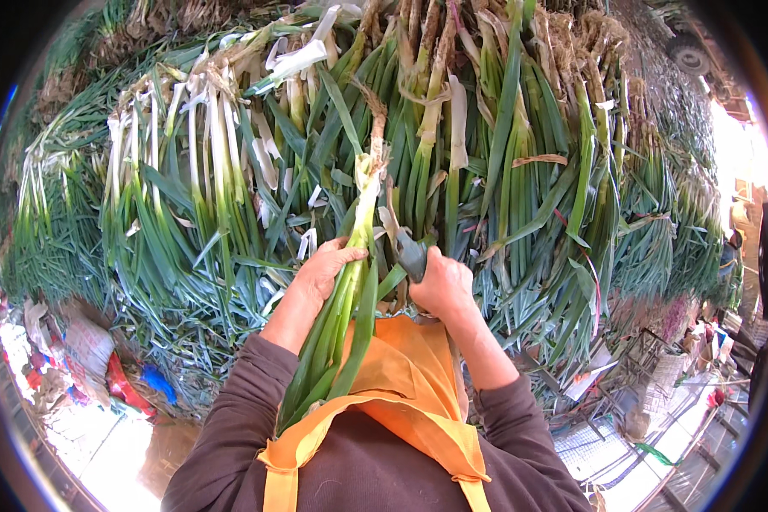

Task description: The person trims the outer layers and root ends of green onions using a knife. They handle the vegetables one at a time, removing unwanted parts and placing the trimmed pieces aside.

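Note:
My left hand [328, 264] is closed around the stalk of a large green onion [366, 211], whose rooted end points away from me and whose long leaves hang over my orange apron [403, 365]. To its right, my right hand [443, 281] grips a strip of outer leaf [411, 256], grey-green at the fist and pale and withered at its far end. The strip lies apart from the stalk at its upper part; whether it is still joined lower down cannot be told. Just beyond both hands lies a pile of green onions [422, 160] with their roots away from me.
Peeled white-stemmed green onions [211, 141] lie at the left of the heap, with loose white peelings [297, 61] on top. Bundles of thin green onions [653, 211] are at the right. Plastic sacks [89, 345] lie at lower left, a metal frame [598, 377] at lower right.

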Motion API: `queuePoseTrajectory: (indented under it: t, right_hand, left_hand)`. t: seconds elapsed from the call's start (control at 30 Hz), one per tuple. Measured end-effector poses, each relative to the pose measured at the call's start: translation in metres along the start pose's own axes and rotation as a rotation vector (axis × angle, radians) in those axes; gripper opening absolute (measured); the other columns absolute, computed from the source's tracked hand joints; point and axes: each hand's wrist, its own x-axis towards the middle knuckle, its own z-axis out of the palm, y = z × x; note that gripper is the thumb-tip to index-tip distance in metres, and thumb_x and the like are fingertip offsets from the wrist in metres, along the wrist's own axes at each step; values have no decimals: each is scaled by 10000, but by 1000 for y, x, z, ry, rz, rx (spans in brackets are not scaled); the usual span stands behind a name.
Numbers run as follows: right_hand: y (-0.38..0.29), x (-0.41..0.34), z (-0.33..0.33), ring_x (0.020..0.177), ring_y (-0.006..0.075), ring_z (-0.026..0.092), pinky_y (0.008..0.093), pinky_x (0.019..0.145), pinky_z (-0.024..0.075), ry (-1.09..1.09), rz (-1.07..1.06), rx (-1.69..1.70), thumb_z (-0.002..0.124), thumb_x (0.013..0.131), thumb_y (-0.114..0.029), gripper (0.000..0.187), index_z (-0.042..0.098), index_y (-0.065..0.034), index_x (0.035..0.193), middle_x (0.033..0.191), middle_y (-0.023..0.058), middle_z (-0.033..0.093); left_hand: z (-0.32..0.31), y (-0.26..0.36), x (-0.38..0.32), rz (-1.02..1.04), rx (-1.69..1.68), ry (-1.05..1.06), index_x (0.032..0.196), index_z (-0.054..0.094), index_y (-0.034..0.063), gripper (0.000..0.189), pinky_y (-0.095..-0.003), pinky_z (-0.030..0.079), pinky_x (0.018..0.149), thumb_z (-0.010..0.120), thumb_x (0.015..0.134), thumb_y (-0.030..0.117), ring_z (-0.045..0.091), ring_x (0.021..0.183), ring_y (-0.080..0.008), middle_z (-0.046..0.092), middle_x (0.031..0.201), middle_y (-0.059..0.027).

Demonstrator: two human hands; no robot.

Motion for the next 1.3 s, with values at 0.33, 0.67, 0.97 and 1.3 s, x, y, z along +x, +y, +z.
queuePoseTrajectory:
  t: [0.33,0.67,0.97,1.3]
  right_hand:
    - [-28,-24,-21,902,402,676,461,828,525,-256,31,-50,647,687,-214,342,617,32,923,881,249,691]
    - [-20,97,3,999,341,687,389,886,538,-183,133,-71,619,689,-243,396,725,-1,984,1028,206,714]
    - [-31,82,9,992,333,692,386,884,543,-231,97,-97,621,686,-245,383,728,-16,974,1016,195,717]
    - [-19,106,29,966,334,698,395,844,553,-125,164,-40,657,693,-310,431,727,0,985,997,202,720]
  left_hand:
    - [-17,-18,5,-39,-73,-26,1174,605,-22,303,-333,582,739,649,905,112,697,817,-206,701,978,-101]
    - [-24,-30,0,-48,-38,-50,1185,593,-11,349,-342,577,709,666,895,168,694,792,-207,696,968,-96]
    - [-26,-41,2,-38,-36,34,1192,588,-18,351,-345,572,742,672,878,114,683,815,-206,684,975,-98]
    - [-22,-48,-1,20,-3,124,1206,556,-86,408,-358,556,723,687,852,70,660,789,-224,661,947,-129]
